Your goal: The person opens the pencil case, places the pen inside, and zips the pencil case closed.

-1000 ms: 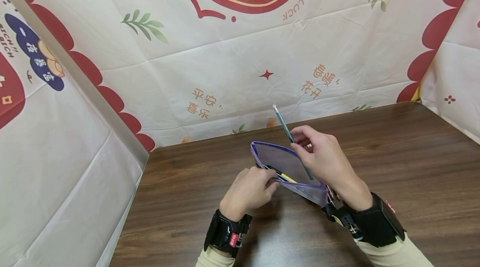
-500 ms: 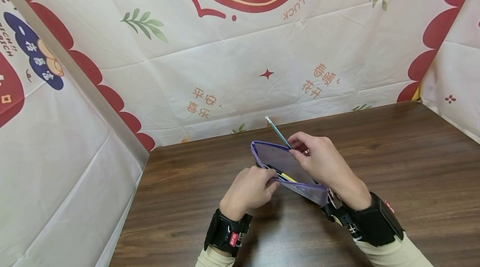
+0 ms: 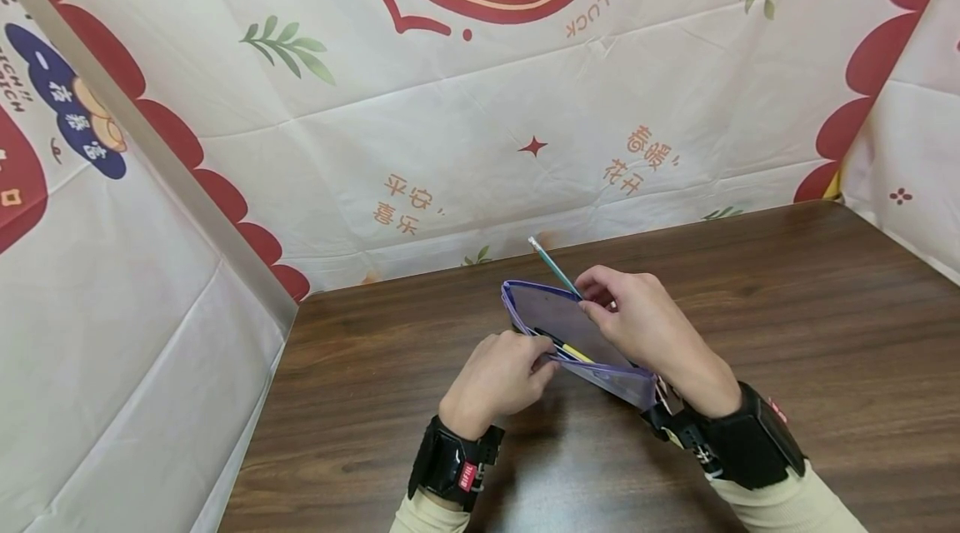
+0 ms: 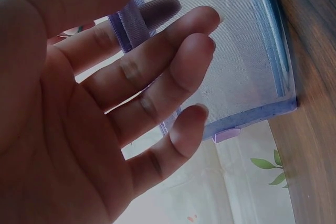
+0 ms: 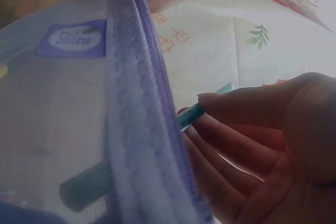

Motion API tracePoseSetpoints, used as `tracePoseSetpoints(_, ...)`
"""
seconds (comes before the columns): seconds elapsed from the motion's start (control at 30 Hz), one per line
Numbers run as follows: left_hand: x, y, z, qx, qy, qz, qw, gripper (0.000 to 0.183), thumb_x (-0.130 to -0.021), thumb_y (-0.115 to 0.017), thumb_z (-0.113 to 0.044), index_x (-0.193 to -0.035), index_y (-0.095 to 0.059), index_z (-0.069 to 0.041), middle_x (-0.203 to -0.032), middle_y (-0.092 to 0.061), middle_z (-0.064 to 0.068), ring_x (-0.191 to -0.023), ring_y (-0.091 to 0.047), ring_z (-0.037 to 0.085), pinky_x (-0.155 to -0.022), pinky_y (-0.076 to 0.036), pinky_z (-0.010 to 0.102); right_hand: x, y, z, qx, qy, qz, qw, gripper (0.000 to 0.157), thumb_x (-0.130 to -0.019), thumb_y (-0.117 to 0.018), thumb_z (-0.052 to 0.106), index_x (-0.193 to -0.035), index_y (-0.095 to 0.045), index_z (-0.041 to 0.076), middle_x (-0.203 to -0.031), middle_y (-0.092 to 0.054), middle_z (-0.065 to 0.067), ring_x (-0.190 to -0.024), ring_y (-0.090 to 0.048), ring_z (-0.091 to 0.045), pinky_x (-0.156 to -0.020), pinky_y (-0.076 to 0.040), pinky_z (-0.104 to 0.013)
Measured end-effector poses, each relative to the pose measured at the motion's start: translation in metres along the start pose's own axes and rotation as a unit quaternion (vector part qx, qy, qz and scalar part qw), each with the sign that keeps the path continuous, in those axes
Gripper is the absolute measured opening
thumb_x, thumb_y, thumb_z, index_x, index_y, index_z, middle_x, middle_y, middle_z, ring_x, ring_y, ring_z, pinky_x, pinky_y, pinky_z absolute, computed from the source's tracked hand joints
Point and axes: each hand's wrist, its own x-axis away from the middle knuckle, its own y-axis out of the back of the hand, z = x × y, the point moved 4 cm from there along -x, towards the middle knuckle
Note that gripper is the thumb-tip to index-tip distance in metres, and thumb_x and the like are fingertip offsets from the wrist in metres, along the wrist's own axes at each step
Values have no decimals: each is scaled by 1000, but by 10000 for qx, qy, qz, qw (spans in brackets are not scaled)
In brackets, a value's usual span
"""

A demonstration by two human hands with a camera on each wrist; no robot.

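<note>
A mesh zip pencil pouch (image 3: pixel 566 312) with purple trim stands unzipped on the table, its mouth facing up. My left hand (image 3: pixel 497 379) pinches its near rim between thumb and index finger; the other fingers lie loosely along the mesh in the left wrist view. My right hand (image 3: pixel 647 321) pinches a green pencil (image 3: pixel 555 268) between thumb and fingers over the mouth. The pencil slants, its white-tipped end up and to the left. Through the mesh in the right wrist view, the pencil's lower end (image 5: pixel 84 187) shows inside the pouch. A yellow stick (image 3: pixel 576 353) and dark ones lie in the pouch.
The dark wood table (image 3: pixel 360 400) runs back to a white printed cloth (image 3: pixel 480 100) hung behind it. A cloth-covered side panel (image 3: pixel 150 333) bounds the left. Black wrist mounts (image 3: pixel 453 462) sit on both forearms.
My right hand has lowered the pencil, bringing it down and slightly left into the pouch, mostly during the first half second. My left hand has stayed at the rim.
</note>
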Motion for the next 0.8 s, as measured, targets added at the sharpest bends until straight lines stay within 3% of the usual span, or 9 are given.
tracePoseSetpoints(0.8,0,0,0,-90,-15,-46,9999,16,-89,-61,-27,-76,-59,-18,-56,-41,-11,-45,-39,2,-41,-28,18,0,-6,-4,144,-91,353,9992,15,-79,-68,-1,-94,-66,1,-77,-70,-8,-69,-63,-16,-62,-55,-40)
